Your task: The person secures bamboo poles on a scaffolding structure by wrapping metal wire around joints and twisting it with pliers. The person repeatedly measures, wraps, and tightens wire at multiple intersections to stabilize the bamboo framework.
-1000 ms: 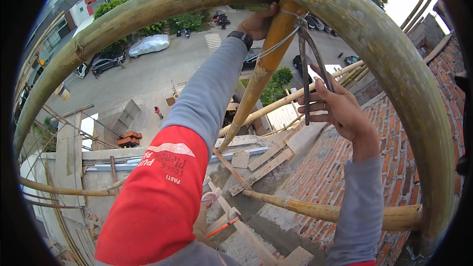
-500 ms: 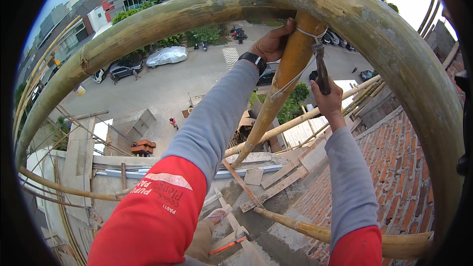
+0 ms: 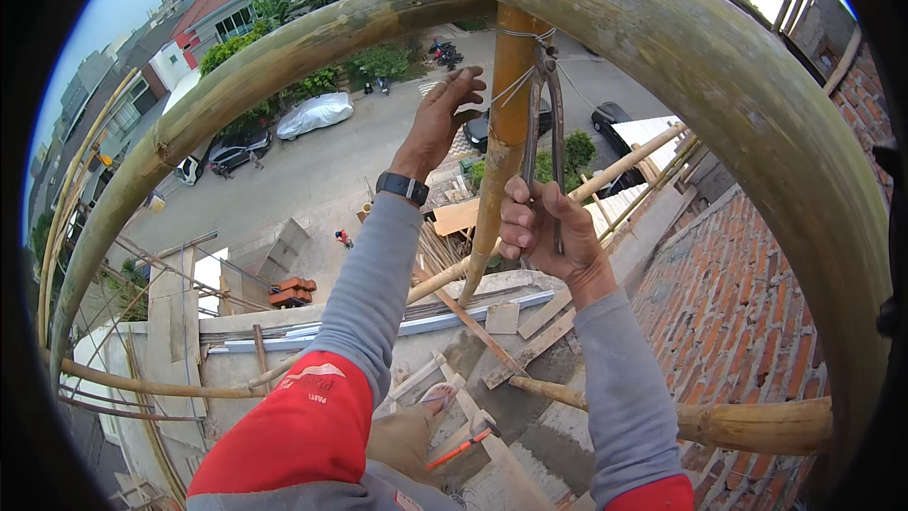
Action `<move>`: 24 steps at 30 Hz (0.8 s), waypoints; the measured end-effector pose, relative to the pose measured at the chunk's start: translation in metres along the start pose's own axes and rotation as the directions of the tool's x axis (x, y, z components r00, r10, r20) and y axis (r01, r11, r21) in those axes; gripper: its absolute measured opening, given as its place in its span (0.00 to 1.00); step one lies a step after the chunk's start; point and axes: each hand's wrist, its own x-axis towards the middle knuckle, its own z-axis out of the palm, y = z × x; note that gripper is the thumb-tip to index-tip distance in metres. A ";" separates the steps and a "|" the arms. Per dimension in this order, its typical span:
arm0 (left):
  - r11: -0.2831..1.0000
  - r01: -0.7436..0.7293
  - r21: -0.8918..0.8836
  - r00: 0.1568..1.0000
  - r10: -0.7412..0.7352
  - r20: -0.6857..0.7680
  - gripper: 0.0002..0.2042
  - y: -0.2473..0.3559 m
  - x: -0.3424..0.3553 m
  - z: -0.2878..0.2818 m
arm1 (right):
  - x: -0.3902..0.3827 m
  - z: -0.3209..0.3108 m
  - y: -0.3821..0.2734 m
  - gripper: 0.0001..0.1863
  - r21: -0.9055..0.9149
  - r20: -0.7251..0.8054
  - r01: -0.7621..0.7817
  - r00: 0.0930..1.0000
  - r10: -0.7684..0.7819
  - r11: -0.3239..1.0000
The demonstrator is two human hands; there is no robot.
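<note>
My right hand (image 3: 558, 232) grips the handles of a pair of long pincers (image 3: 547, 132), held upright. Their jaws sit on the wire (image 3: 526, 34) that is wound around an upright bamboo pole (image 3: 511, 104). Loose wire ends trail beside the pole. To its left, my left hand (image 3: 442, 118) hangs in the air with fingers apart and nothing in it, a dark band on the wrist. Just above the wire, a thick bamboo pole (image 3: 643, 0) crosses the upright one. A second bamboo pole (image 3: 274, 52) meets it from the left.
Far below lies a street (image 3: 284, 175) with a covered car (image 3: 316, 116). A brick wall (image 3: 747, 303) rises at the right. Under me are planks (image 3: 530, 355), a hammer (image 3: 463, 447) with an orange handle, and my foot. A lower bamboo pole (image 3: 747, 426) crosses at the lower right.
My left hand has let go of the upright pole and moved down and left, its fingers spreading. My right hand has shifted left, and the pincers' handles now stand apart.
</note>
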 end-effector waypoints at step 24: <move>0.984 -0.120 0.132 0.918 0.161 -0.362 0.27 -0.042 0.011 0.169 | -0.002 -0.016 -0.028 0.15 -0.759 -0.073 -0.593 0.489 -0.869 -0.269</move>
